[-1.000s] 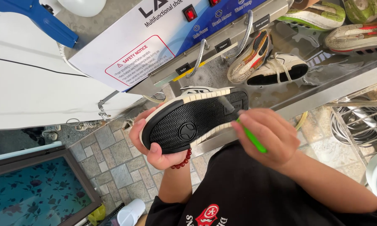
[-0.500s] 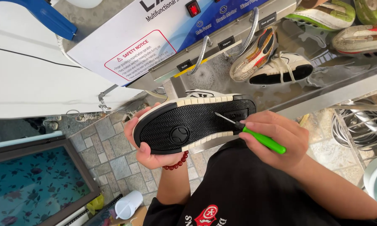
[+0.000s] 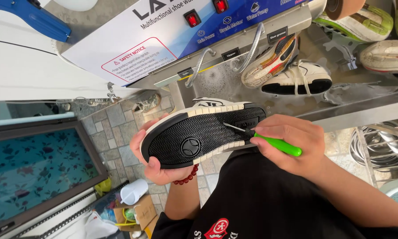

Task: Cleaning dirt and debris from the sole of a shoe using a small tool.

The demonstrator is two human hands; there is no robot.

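Sneaker (image 3: 203,132) held sole-up above the tiled floor (image 3: 119,128), its black zigzag tread bearing a round emblem inside a cream rim. One such shoe is in hand; five more shoes (image 3: 296,77) lie in the wet metal basin. Left hand (image 3: 152,163) cups its underside, fingers curled. Right hand (image 3: 292,144) is clenched around one green-handled pick (image 3: 274,142), its metal tip touching the tread.

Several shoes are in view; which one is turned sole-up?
The black-soled shoe held in the left hand, its zigzag tread facing the camera. The other shoes lie in the metal basin, showing sides or uppers.
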